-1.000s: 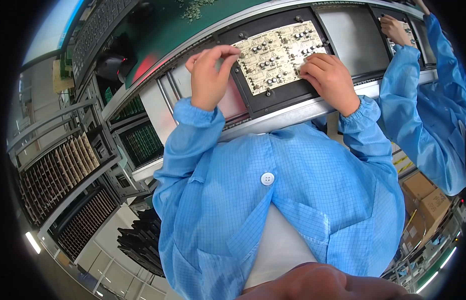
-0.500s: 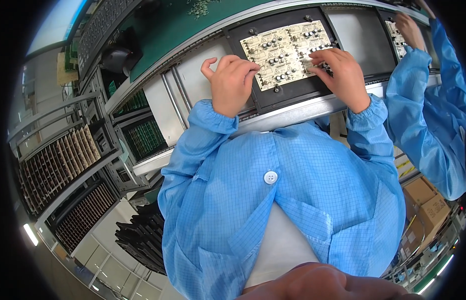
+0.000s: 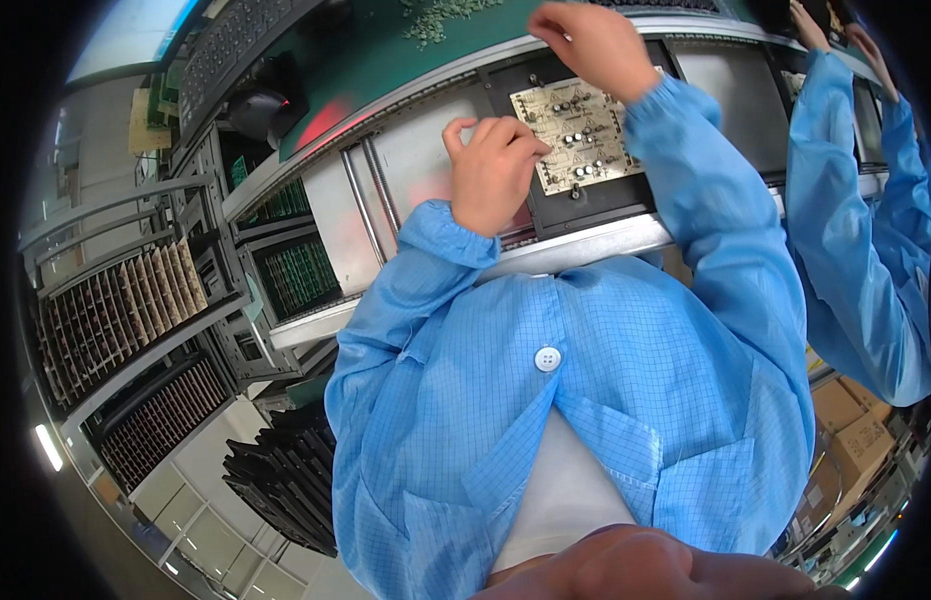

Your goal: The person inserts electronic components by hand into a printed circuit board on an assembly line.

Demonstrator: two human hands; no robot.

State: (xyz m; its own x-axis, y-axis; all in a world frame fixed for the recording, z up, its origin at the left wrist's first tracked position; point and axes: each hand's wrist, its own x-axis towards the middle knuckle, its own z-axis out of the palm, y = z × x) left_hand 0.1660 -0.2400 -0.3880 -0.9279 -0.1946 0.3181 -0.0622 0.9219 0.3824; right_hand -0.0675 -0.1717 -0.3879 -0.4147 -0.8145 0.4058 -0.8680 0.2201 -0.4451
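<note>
A pale circuit board (image 3: pixel 586 140) with several black capacitors sits in a black carrier frame (image 3: pixel 616 192) on the conveyor. My left hand (image 3: pixel 494 172) is at the board's left edge, thumb and forefinger pinched together; whatever lies between them is too small to make out. My right hand (image 3: pixel 604 52) is above the far rail, over the edge of the green mat (image 3: pixel 386 70), its fingers drawn together; their tips hide anything held. A loose pile of small pale parts (image 3: pixel 446 18) lies on the mat, left of that hand. My right sleeve covers the board's right part.
A computer mouse (image 3: pixel 256 112) and a keyboard (image 3: pixel 236 45) lie at the far left. Racks of boards (image 3: pixel 126 310) stand to the left. On the right, a co-worker's blue sleeves (image 3: pixel 831 180) reach over the same line. A cardboard box (image 3: pixel 856 450) is at lower right.
My right hand has left the board and moved up and left, past the far rail to the mat. My left hand stays at the board's left edge. A red glow now shows on the mat.
</note>
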